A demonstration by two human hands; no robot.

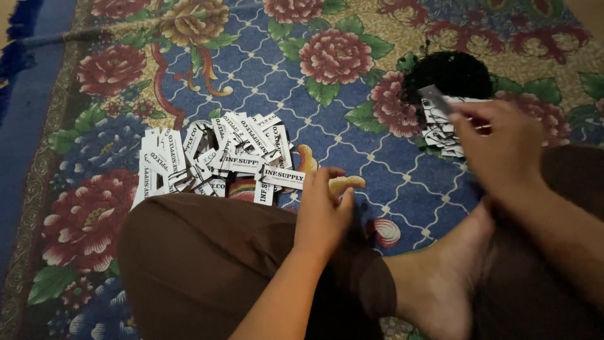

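My left hand rests on the carpet in front of my knee, fingers bent and apart, holding nothing I can make out, right beside a scattered heap of white paper tags. My right hand is raised and blurred at the right, pinching a single white tag between its fingers. Just behind that hand lies a second small stack of white tags, next to a black tangle of strings.
A flowered carpet in blue, red and green covers the floor. My crossed legs in brown trousers and a bare foot fill the bottom of the view. A blue fringed strip runs along the left.
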